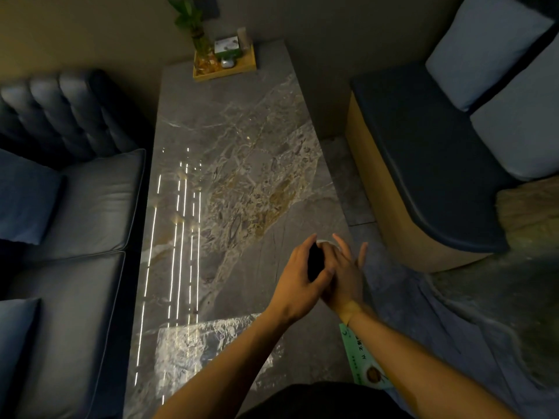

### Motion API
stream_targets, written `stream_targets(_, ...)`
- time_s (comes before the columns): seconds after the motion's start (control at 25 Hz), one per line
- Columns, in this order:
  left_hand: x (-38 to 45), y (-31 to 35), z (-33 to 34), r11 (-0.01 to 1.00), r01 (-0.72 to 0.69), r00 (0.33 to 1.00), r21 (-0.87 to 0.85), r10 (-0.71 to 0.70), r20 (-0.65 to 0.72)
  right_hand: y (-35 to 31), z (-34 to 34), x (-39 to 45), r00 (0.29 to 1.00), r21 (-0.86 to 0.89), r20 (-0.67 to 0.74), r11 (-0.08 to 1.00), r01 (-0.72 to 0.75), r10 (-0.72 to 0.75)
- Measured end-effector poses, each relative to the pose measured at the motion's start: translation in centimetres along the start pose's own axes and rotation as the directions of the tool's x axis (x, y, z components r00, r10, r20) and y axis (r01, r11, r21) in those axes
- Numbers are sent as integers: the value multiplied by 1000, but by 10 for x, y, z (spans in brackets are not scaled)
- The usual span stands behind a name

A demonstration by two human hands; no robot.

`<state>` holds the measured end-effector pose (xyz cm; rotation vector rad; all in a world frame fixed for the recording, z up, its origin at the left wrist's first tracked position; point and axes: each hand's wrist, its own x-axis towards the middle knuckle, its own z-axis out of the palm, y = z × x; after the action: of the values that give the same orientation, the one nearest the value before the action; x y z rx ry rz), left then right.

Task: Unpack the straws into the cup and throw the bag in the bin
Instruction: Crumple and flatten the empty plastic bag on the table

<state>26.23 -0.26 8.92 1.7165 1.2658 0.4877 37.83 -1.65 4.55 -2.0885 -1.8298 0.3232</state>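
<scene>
At the table's near right part, my left hand (pixel 298 279) curls around a dark upright object (pixel 316 263). It is too dark to tell whether this is the cup or a bundle of straws. A pale curved rim (pixel 326 243) shows just above it. My right hand (pixel 348 273) is directly behind and touches my left hand, its fingers spread and pointing away from me. A crinkled clear plastic bag (pixel 208 349) lies flat on the table near me, left of my left forearm. No bin is in view.
The long marble table (pixel 242 152) runs away from me, with a wooden tray (pixel 225 71) holding a plant and small items at its far end. A dark sofa (pixel 75 207) lines the left side, a cushioned bench (pixel 423 164) the right. A green printed card (pixel 363 361) lies under my right forearm.
</scene>
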Motion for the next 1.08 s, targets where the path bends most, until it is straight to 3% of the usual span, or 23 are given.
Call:
stream_targets(0.12, -2, -8, -3, 990, -34, 999, 135, 38, -24, -5, -5, 1, 998, 31, 58, 999, -25, 24)
stream_targets(0.28, -2, -17, -7, 982, -44, 998, 181, 53, -46, -2, -4, -1, 997, 35, 74, 999, 10, -12)
stream_targets(0.52, -4, -23, -12, 997, -14, 999, 81, 17, -33, -6, -4, -7, 999, 28, 33, 999, 42, -43)
stream_targets(0.84, -3, -20, -19, 979, 87, 995, -184, -78, 55, -6, -2, -2, 981, -100, 192, 994, 37, -17)
stream_targets(1.08, -5, -28, -22, 960, 128, 992, -250, -122, 41, 0, -5, -8, 973, -86, 231, 996, 34, -13)
